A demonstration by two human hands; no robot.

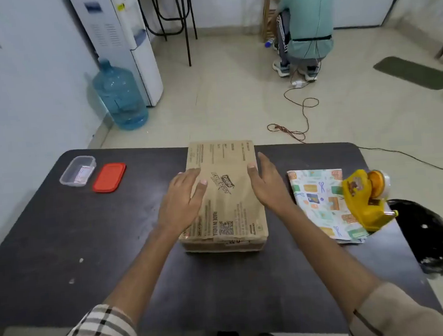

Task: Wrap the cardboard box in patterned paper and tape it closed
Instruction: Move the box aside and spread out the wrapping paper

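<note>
Nothing's wrapped yet: my left hand [183, 202] and right hand [266, 188] lie flat and open on either side of the bare cardboard box [228, 206], a brown printed slab mid-way across the dark matte desk [63, 244]. Just right of it the glossy patterned paper [319, 200] lies folded under a chunky yellow tape dispenser [367, 202], so I reckon unfolding, wrapping and taping are all left. Far left there's a clear plastic tub [77, 171] and its red lid [109, 177].

"MADE IN INDIA" on cardboard box [225, 167]
</note>
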